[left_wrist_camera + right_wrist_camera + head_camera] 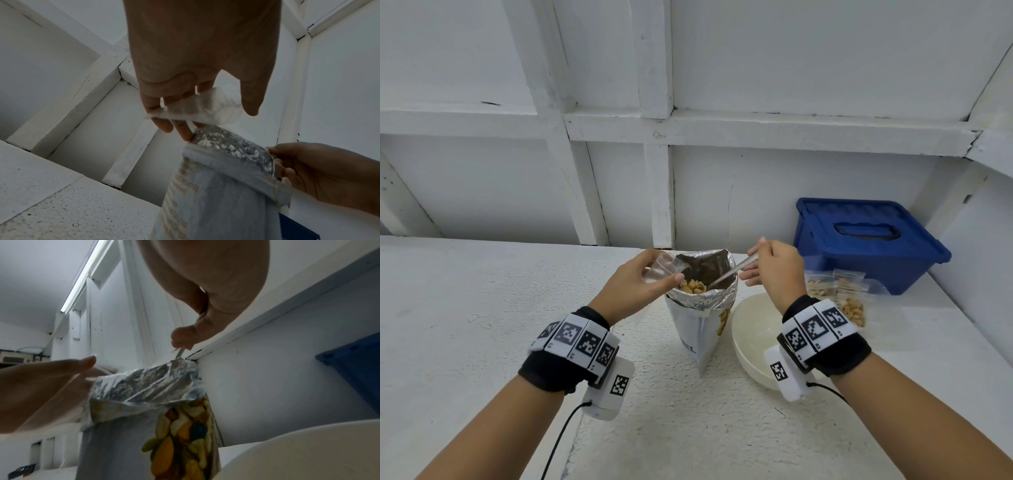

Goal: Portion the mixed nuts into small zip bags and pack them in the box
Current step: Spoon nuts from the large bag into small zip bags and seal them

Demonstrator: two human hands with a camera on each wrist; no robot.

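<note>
Left hand [640,281]: an empty small zip bag [662,269] is pinched between thumb and fingers, at the foil nut pouch [703,298] mouth. Right hand [774,269]: a spoon [732,272] is gripped, bowl dipped among the nuts. Beyond the right hand: filled bags [839,294] are laid beside the lidded blue box [866,240], none seen packed; a white bowl [751,339] sits under the wrist
</note>
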